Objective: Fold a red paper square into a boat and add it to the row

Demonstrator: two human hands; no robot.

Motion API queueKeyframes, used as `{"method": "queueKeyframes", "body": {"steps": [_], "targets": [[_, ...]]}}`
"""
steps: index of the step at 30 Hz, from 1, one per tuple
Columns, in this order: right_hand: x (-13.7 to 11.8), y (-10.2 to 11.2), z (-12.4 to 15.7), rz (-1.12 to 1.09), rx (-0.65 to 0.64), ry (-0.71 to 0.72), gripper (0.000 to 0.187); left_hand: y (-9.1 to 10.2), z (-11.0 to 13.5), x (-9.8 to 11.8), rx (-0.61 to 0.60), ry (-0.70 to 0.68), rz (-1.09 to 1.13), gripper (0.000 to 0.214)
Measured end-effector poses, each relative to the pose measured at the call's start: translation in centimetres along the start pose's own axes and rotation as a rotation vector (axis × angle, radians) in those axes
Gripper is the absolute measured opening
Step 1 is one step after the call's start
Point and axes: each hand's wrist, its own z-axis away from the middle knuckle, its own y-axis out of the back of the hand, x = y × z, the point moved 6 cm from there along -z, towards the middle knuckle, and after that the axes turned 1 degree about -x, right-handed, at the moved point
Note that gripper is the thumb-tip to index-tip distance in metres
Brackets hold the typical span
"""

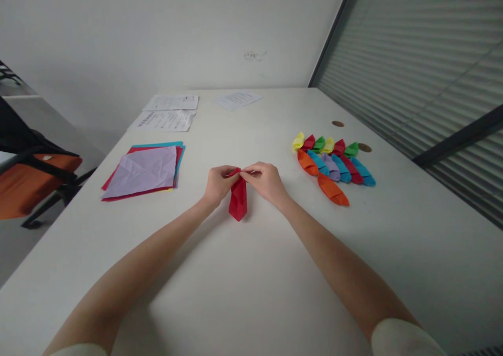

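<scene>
A folded red paper piece (238,199) lies on the white table (251,272) in front of me, its long point toward me. My left hand (218,183) and my right hand (265,180) meet at its far end. Both pinch the paper's top edge with fingers closed. To the left lies a stack of coloured paper sheets (145,170), a crumpled lilac sheet on top. To the right sits a group of finished folded paper shapes (333,163) in yellow, red, green, orange, blue and lilac, set in rows.
Printed white sheets (170,113) and another printed page (237,99) lie at the table's far side. Two round brown cable holes (364,147) sit near the window blinds on the right. An orange chair (31,184) stands left of the table.
</scene>
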Motion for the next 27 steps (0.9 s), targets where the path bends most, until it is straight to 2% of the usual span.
{"method": "queueKeyframes", "body": {"steps": [3,7,10,14,17,19,22,27], "targets": [[-0.1,-0.2,0.1,0.014,-0.015,0.06,0.011,-0.2,-0.1,-0.3,-0.061,0.005,-0.056,0.014],[-0.2,-0.5,0.2,0.021,-0.02,0.113,0.013,0.2,-0.2,-0.4,-0.006,-0.034,-0.05,0.01],[0.0,-0.6,0.2,0.008,-0.012,0.095,0.013,0.0,-0.2,-0.5,-0.012,-0.052,-0.042,0.012],[0.4,-0.4,0.0,0.049,0.013,0.059,0.013,-0.9,0.0,0.1,-0.117,-0.049,-0.063,0.016],[0.5,-0.1,-0.1,0.065,0.027,0.042,0.013,-1.6,0.3,0.7,-0.233,0.024,-0.029,0.019],[0.5,0.0,-0.1,0.04,0.02,0.027,0.014,-1.6,0.3,0.9,-0.268,0.074,0.017,0.023],[0.9,-0.3,-0.1,-0.034,-0.013,-0.004,0.014,-1.1,0.1,0.9,-0.248,0.076,-0.011,0.025],[2.2,-0.9,-0.3,-0.22,-0.051,-0.119,0.013,-0.5,-0.3,0.5,-0.185,-0.046,-0.154,0.024]]}}
